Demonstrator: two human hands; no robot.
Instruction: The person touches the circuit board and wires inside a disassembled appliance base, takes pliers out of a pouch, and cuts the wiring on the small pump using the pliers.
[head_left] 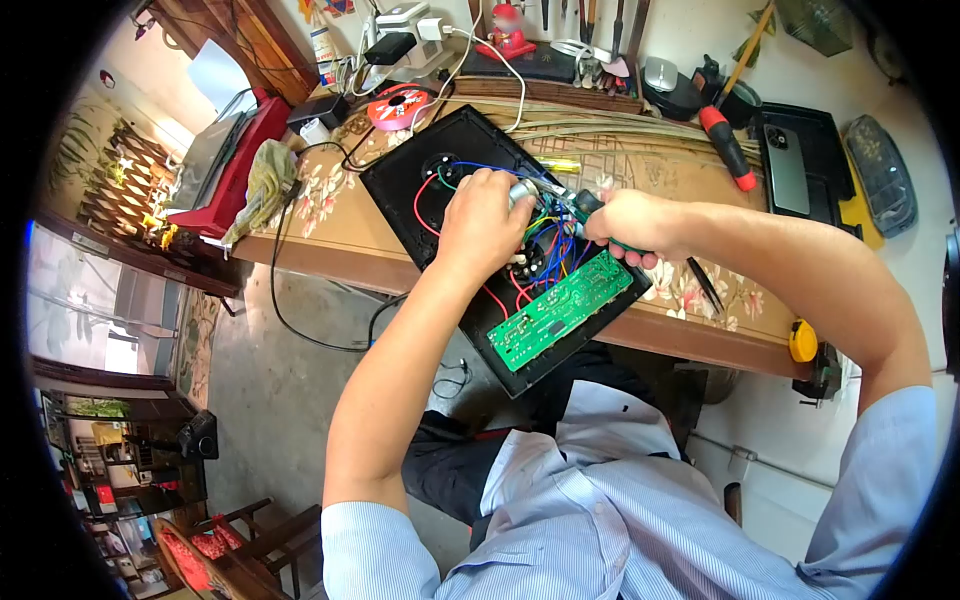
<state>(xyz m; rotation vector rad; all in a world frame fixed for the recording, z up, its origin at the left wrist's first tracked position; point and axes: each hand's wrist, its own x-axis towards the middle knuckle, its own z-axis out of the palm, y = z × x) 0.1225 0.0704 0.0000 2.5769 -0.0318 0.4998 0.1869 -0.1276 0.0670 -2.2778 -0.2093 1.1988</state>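
A black panel (395,185) lies tilted on the table, its near corner past the front edge. A green circuit board (560,312) sits on its near right part. Red, blue and yellow wires (562,250) run over the panel. My left hand (484,222) is over the middle of the panel, its fingers closed on a small silvery cylindrical part (520,192). Close on its right, my right hand (632,224) grips dark green-handled pliers (588,204), whose metal jaws point toward the silvery part. Whether the jaws touch it is too small to tell.
Black tweezers (705,286) and a yellow tape measure (802,341) are at the right front. Behind them lie a red-black screwdriver (728,148) and a phone (785,168). A pink tape roll (398,106), cloth (264,190) and black cable (275,270) are at the left.
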